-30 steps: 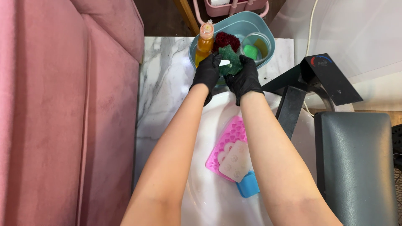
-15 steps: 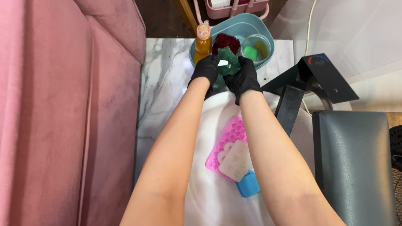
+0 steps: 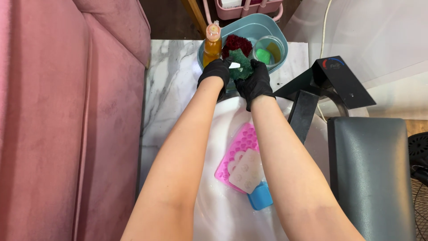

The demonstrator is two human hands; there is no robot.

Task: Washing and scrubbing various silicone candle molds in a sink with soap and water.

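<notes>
Both my hands wear black gloves and meet over the far rim of a white basin. My right hand grips a dark green scrub sponge. My left hand pinches a small white piece that the sponge presses against. In the basin below my arms lie a pink silicone mould, a pale white mould on top of it, and a blue one at its near end.
A light blue tub at the back holds an orange liquid bottle, a dark red scrubber and a clear cup with green and yellow sponges. A marble counter surrounds the basin. Pink sofa left, black stand and grey seat right.
My hands stay at the basin's far rim with the sponge against the white piece; only small rubbing shifts show. The view has tilted slightly.
</notes>
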